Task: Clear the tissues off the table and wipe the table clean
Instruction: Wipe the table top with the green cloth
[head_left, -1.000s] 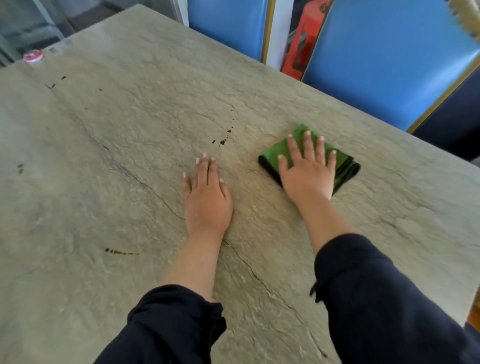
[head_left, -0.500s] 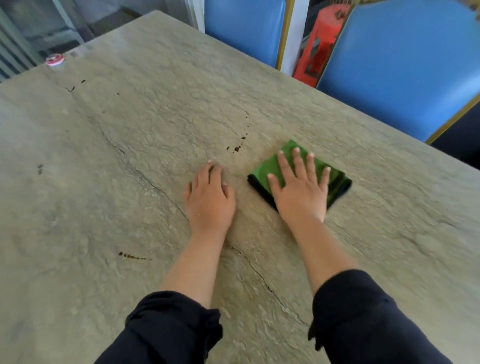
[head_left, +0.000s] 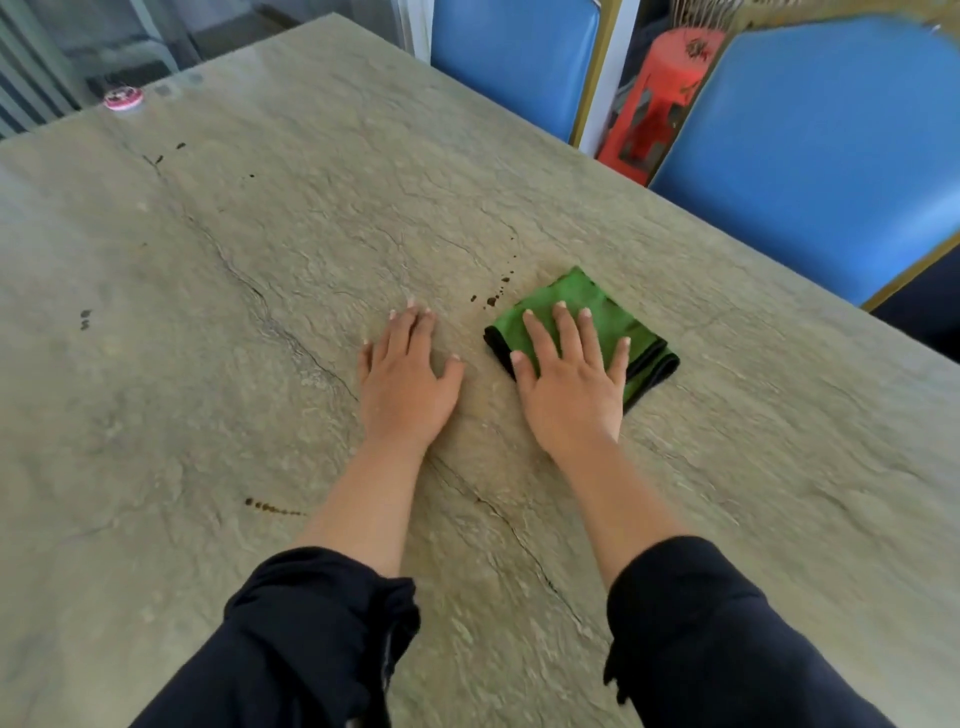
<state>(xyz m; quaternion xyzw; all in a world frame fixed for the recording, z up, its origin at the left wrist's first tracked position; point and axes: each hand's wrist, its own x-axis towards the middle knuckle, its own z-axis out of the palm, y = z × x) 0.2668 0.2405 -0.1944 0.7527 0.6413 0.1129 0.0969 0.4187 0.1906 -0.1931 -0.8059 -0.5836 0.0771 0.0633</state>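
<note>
No writing can be read; the dark marks on the red container (head_left: 660, 104) are too blurred.

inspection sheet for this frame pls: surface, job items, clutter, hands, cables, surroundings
Surface: stone-look table, dark spots beside the cloth, more at left and near.
Job's things: folded green cloth flat on table; no tissues seen.
Clutter: small pink round object at far corner.
Hands: left hand flat on table; right hand pressing cloth, fingers straight.
Cables: nothing seen.
Surroundings: two blue chairs, red object between them.

Head view — downward, over table (head_left: 260, 364)
</note>
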